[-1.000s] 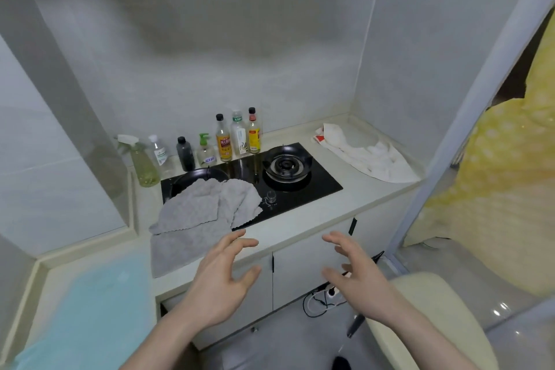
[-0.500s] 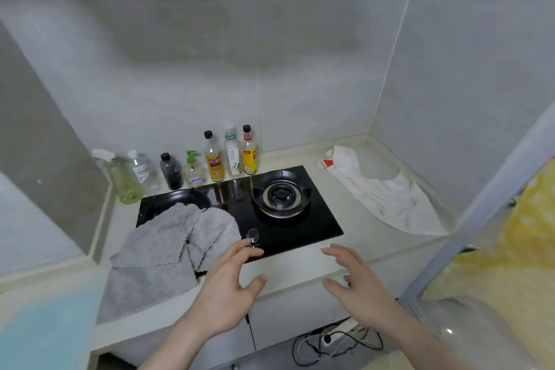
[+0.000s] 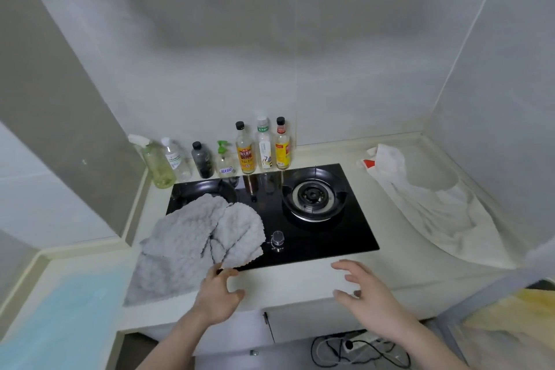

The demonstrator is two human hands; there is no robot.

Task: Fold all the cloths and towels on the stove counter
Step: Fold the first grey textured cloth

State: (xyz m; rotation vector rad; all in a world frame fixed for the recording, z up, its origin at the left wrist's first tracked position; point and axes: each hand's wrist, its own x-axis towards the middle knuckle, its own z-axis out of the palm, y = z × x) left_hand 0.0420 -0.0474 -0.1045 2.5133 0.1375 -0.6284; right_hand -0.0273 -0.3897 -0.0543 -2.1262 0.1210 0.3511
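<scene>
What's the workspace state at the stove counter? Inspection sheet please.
Surface: cream counter, black gas hob set in it.
Job's things: grey cloth crumpled over the hob's left side; white cloth unfolded at right.
Clutter: seven bottles along the back wall.
Hands: left hand touches the grey cloth's near corner, grip unclear; right hand open, holding nothing.
Cables: power strip and cord on the floor below.
Surroundings: grey tiled walls.

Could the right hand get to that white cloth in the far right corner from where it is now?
Probably yes. The right hand hovers open over the counter's front edge, holding nothing, and only bare counter lies between it and the white cloth. The far corner may need a stretch.
</scene>
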